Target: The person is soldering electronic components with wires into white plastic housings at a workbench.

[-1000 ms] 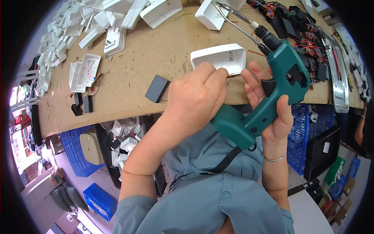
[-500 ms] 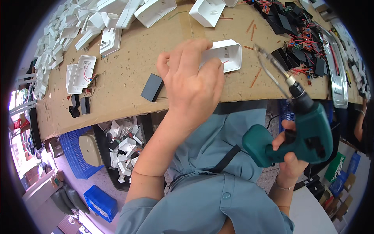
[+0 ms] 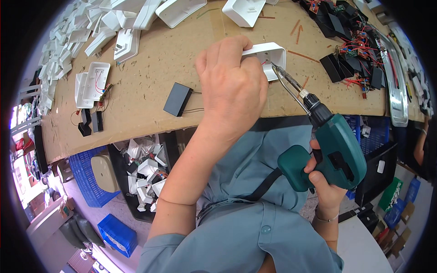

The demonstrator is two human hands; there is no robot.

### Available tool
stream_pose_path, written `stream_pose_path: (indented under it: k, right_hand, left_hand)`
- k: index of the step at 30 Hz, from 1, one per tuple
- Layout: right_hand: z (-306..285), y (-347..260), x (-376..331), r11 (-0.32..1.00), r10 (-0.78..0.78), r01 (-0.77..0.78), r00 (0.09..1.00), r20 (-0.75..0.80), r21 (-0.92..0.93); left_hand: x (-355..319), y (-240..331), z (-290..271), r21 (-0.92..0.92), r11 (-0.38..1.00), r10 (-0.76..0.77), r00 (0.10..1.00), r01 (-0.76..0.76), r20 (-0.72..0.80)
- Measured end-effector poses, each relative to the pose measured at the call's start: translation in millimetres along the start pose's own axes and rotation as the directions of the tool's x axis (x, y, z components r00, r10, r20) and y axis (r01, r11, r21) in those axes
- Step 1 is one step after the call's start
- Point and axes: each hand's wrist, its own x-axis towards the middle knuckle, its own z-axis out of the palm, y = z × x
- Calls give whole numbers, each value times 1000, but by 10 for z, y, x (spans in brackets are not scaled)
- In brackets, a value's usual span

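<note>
My left hand (image 3: 234, 86) is closed round the near left part of a white plastic housing (image 3: 281, 57) on the table, covering much of it. A bit of red wire shows inside the housing. In my right hand (image 3: 325, 186) is a green pistol-shaped soldering gun (image 3: 341, 150), gripped by its handle with a finger at the trigger. Its metal tip and thin feed tube reach into the housing's open right end; whether the tip touches anything is hard to see. Left of my left hand lies a black rectangular box (image 3: 178, 99) with thin wires running under that hand.
A heap of white housings (image 3: 91, 27) covers the far left. Black cases with red wires and circuit boards (image 3: 359, 50) lie at the right, beside a metal tray (image 3: 397, 100). Another wired white housing (image 3: 97, 82) sits at left. Below the table edge stands a bin of white parts (image 3: 148, 177).
The soldering gun has moved left and its tip has come into the white housing. My left hand has shifted slightly right and up; more of the black box's wires show.
</note>
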Motion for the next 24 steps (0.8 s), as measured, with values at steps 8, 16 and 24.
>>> stream_pose_path:
  k: [8, 16, 24]
  right_hand:
    - [19, -31, 68, 999, 9, -9, 1000, 6, -44]
    - [17, -2, 97, 994, -19, 23, 999, 36, -110]
    - [24, -22, 109, 989, -10, 12, 1000, 14, -150]
  left_hand:
    - [38, 40, -29, 65, 998, -26, 999, 24, 29]
    - [20, 27, -17, 72, 997, -31, 999, 28, 31]
    - [21, 18, -2, 84, 996, -23, 999, 20, 28]
